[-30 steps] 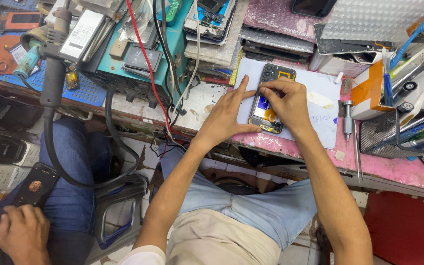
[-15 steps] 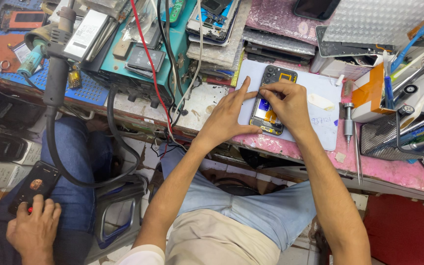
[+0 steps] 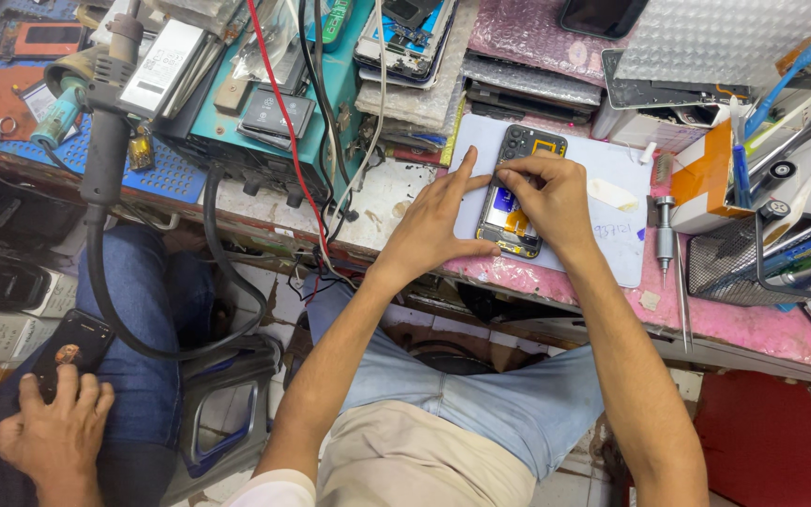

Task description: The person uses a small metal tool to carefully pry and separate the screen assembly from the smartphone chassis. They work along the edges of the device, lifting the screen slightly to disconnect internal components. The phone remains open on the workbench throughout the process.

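Nearest, another person's hand (image 3: pixel 53 427) rests on a knee beside a dark phone (image 3: pixel 72 350). On the counter (image 3: pixel 706 324), the left hand (image 3: pixel 438 221) lies flat with fingers spread, thumb touching the opened phone (image 3: pixel 518 192). The right hand (image 3: pixel 548 192) covers that phone, fingertips pinched together on it. A screwdriver (image 3: pixel 665 235) lies just beyond the right hand.

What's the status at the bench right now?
Left hand steadies the opened phone. Right hand presses inside it. Screwdriver lies clear beside the mat.

A black-framed opened phone (image 3: pixel 515 192) with yellow and blue inside lies on a pale lavender mat (image 3: pixel 603 235).
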